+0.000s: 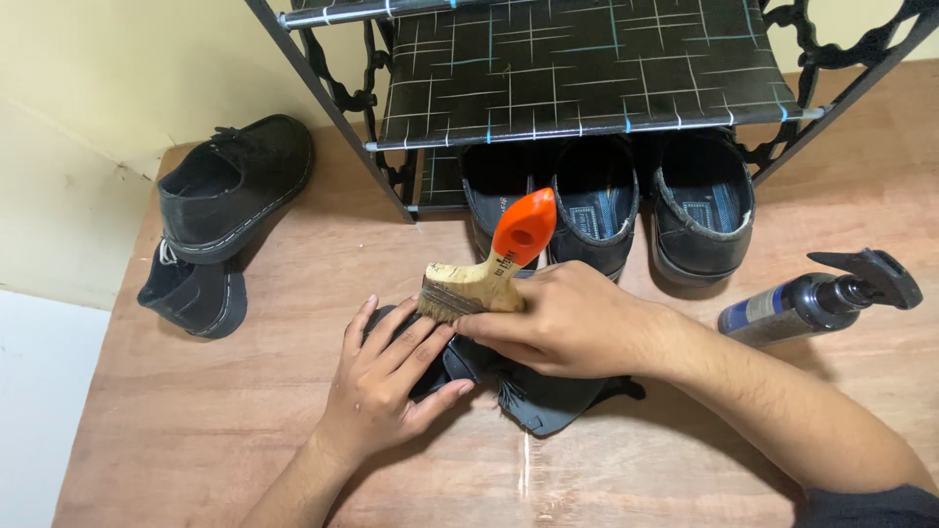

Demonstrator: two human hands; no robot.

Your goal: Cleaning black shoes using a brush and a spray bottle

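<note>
A dark sandal [548, 399] lies near the middle of the wooden floor [245, 411], pinned under the left hand [391, 376], whose fingers are spread flat. An orange-handled brush [489, 269] is gripped in the closed right hand [567, 318], bristles against the sandal. A spray bottle [812, 298] lies to the right; a shoe rack [577, 68] stands farther away.

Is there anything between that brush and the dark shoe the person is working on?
Nothing visible. The right hand holds the orange-handled brush with its bristles right at the dark shoe, beside the left hand pressing the shoe down on the wooden floor.
</note>
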